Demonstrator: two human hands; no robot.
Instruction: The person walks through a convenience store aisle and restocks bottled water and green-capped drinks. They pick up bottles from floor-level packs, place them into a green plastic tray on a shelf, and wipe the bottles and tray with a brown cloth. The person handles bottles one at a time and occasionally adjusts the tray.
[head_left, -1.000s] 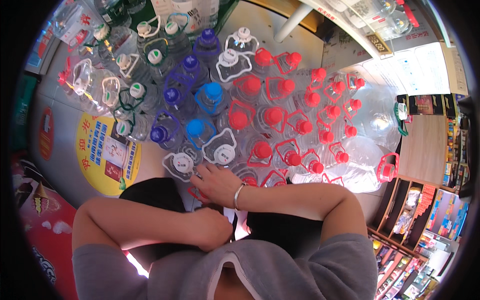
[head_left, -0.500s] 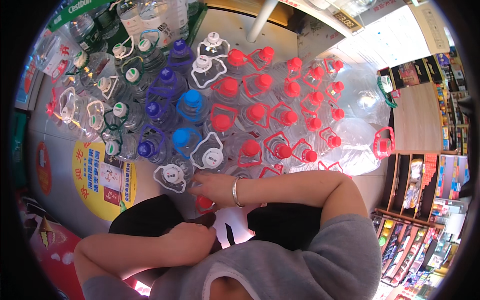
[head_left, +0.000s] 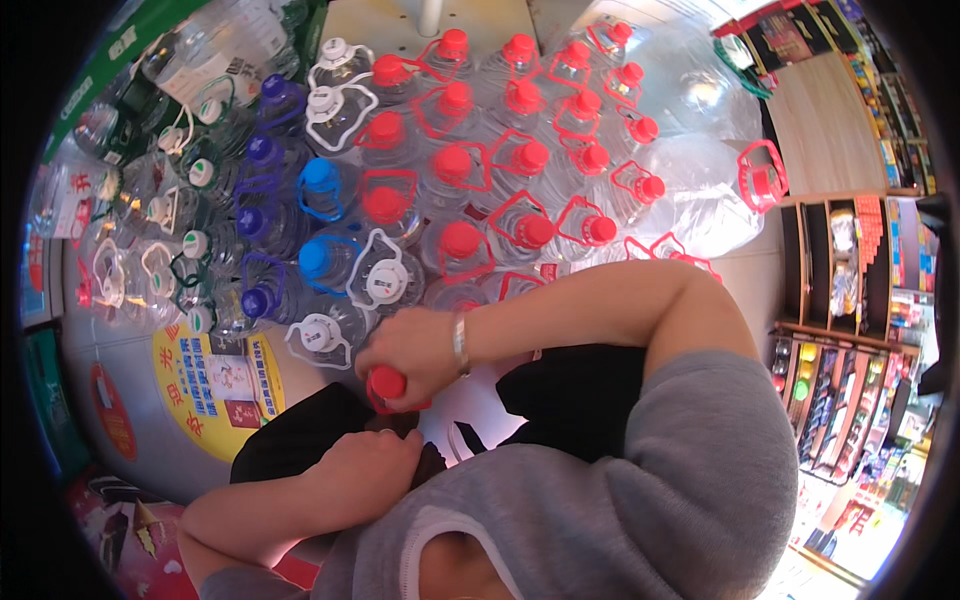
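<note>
My right hand [head_left: 412, 345], with a silver bracelet at its wrist, closes its fingers around the neck of a red-capped plastic bottle [head_left: 387, 383]. Most of that bottle's body is hidden below the hand. My left hand [head_left: 372, 462] lies curled close to my lap, against something dark brown [head_left: 428, 466] whose kind I cannot make out; its fingertips are hidden. Just beyond my right hand stand two white-capped bottles [head_left: 320, 336] with white loop handles. Blue-capped bottles [head_left: 318, 258] and many rows of red-capped bottles [head_left: 461, 240] stand farther off.
Purple-capped [head_left: 254, 222] and green-and-white-capped bottles [head_left: 195, 243] crowd the left. A large clear jug [head_left: 700, 195] with a red cap lies at the right. Stocked shelves [head_left: 845, 255] line the far right. A yellow round sticker [head_left: 262, 420] marks the floor.
My right hand has drawn slightly nearer my body, and the red cap under it shows more fully. The whole view has shifted, with the bottles now higher and farther left.
</note>
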